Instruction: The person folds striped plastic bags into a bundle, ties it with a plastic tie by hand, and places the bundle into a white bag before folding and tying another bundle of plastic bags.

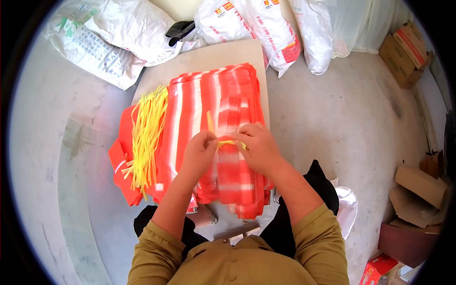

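A yellow strip (227, 142) lies across the folded red-and-white bundle (235, 166), which sits on top of the striped stack (197, 95). The left hand (199, 151) and right hand (259, 146) pinch the strip between their fingers. Many yellow strips (148, 137) lie left of the stack, and white sacks (223, 23) stand beyond it.

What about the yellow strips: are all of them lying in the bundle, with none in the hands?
No, the left hand and right hand hold one yellow strip, apart from the yellow bundle.
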`<state>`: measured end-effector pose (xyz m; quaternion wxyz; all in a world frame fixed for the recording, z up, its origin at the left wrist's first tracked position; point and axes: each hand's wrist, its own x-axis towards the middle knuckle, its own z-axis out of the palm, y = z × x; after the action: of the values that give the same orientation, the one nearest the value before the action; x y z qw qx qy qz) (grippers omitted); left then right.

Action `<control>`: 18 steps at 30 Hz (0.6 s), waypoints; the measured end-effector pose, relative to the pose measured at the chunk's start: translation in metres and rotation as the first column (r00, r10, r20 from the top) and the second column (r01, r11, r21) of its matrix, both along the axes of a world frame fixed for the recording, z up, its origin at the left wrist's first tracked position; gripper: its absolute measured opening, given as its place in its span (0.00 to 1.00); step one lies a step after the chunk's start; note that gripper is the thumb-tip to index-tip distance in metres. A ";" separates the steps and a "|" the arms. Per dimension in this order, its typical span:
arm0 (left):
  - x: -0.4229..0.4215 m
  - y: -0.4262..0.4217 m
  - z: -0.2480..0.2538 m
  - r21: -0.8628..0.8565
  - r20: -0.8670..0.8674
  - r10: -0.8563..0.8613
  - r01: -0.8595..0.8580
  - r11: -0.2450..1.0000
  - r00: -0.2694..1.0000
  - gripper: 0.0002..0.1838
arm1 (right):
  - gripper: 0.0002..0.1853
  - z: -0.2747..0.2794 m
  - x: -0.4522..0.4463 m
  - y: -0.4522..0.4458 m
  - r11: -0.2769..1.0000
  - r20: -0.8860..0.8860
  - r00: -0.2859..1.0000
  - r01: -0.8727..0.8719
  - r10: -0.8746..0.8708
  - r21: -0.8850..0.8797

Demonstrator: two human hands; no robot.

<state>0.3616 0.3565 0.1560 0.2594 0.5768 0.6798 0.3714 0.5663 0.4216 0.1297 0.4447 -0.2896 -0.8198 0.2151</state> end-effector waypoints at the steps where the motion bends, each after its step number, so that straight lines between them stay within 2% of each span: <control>1: 0.000 -0.001 -0.001 0.005 -0.116 0.019 -0.018 1.000 0.993 0.05 | 0.11 -0.001 0.004 -0.002 0.999 0.045 0.999 0.018 -0.015 -0.047; 2: 0.000 -0.001 -0.001 0.006 -0.169 0.022 -0.021 1.000 0.985 0.06 | 0.11 -0.002 0.007 -0.004 0.995 0.091 0.995 0.037 -0.029 -0.093; 4: 0.001 -0.002 -0.001 0.008 -0.270 0.027 -0.026 1.000 0.963 0.09 | 0.11 -0.006 0.012 -0.004 0.996 0.097 0.993 0.072 -0.066 -0.060; 7: -0.002 0.001 -0.013 0.141 -0.398 0.033 0.026 0.990 0.917 0.11 | 0.12 -0.008 0.019 -0.005 0.995 0.102 0.991 0.093 -0.089 -0.032; 14: 0.004 0.000 -0.012 0.167 -0.458 0.081 -0.004 0.986 0.885 0.15 | 0.13 -0.005 0.025 -0.003 0.998 0.140 0.990 0.035 -0.028 -0.043; 18: 0.003 0.002 -0.013 0.167 -0.490 0.083 0.000 0.986 0.868 0.15 | 0.11 -0.010 0.023 -0.001 0.997 0.122 0.991 0.054 -0.060 0.055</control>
<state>0.3646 0.3581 0.1429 0.0211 0.6568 0.7036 0.2705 0.5898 0.4202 0.1197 0.4063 -0.3141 -0.8425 0.1627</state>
